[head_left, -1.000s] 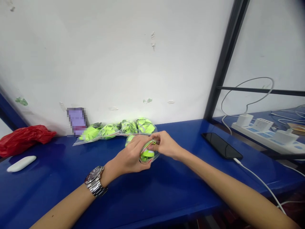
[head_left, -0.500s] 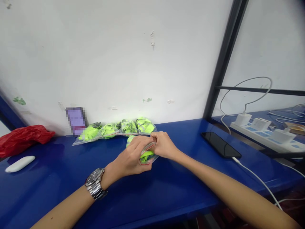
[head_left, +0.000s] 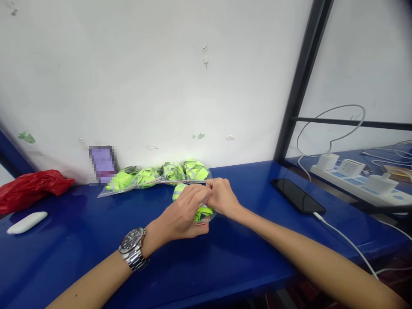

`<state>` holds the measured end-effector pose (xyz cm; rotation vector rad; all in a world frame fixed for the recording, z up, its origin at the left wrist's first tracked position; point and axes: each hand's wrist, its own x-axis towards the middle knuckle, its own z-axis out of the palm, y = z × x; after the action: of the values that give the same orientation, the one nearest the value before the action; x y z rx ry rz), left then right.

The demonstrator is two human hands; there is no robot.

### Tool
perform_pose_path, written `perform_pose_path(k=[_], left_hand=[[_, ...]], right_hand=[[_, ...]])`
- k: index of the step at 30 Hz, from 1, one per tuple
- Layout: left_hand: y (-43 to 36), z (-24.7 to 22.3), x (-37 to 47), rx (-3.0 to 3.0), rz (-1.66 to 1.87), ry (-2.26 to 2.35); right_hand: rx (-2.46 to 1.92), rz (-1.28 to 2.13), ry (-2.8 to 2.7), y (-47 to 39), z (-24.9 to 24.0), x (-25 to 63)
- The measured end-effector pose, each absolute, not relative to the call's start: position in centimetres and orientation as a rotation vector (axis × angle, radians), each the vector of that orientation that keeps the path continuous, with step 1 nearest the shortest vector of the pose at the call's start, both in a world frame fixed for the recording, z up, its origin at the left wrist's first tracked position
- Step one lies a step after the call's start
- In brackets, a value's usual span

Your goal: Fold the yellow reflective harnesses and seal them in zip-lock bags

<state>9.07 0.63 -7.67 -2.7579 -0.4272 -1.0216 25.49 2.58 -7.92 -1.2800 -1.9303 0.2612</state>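
Note:
A clear zip bag [head_left: 204, 221] with a red line at its mouth is between my hands, above the blue table. Folded neon-yellow reflective straps [head_left: 203, 212] show inside it. My left hand [head_left: 185, 212] wraps round the bag from the left, its thumb below the mouth. At the upper right of the mouth, my right hand [head_left: 223, 197] is closed with bent fingers on the bag's edge; its fingertips are hidden. Behind them, several filled bags of the same yellow straps [head_left: 174, 171] lie in a row against the wall.
A phone [head_left: 298, 195] with a white cable lies on the right of the table [head_left: 154, 274], near a power strip [head_left: 363, 182] behind a black frame post [head_left: 299, 86]. On the left are a white case [head_left: 27, 222], a red plastic bag [head_left: 35, 189] and a blurred-out upright phone [head_left: 103, 164].
My left hand has shifted slightly right, closer to my right hand. The bag's mouth looks narrower than before, and its upper edge is more covered by my fingers.

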Motion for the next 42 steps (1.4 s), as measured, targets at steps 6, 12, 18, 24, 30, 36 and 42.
perform_pose_path(k=[6,12,18,24,30,36,42], left_hand=[[-0.1,-4.5,7.5,-2.547,-0.908,-0.503],[0.3,-1.2,5.4,-2.609,-0.638,-0.727],[1.3,1.8,4.2,-2.759,-0.563,-0.859],[2.7,4.1,3.0,-2.877,-0.517,-0.988],[3.3,4.0,2.9,-2.86,-0.669,-1.029],[4.2,2.7,2.3,-3.001,-1.076,-1.192],[2.8,3.0,3.2,-3.198,-0.931,-1.213]], right_hand=[[-1.26,0.469,-1.789,2.5,-6.5,26.6],[-1.107,0.374,-1.92,1.0,-4.7,27.8],[-1.073,-0.167,-2.375,0.3,-1.5,29.3],[-1.038,-0.005,-2.541,-0.2,1.7,30.2],[-0.852,-0.069,-2.637,0.2,1.1,28.7],[-0.909,-0.151,-2.471,1.9,1.0,29.7],[-0.754,0.071,-2.428,1.2,1.4,30.4]])
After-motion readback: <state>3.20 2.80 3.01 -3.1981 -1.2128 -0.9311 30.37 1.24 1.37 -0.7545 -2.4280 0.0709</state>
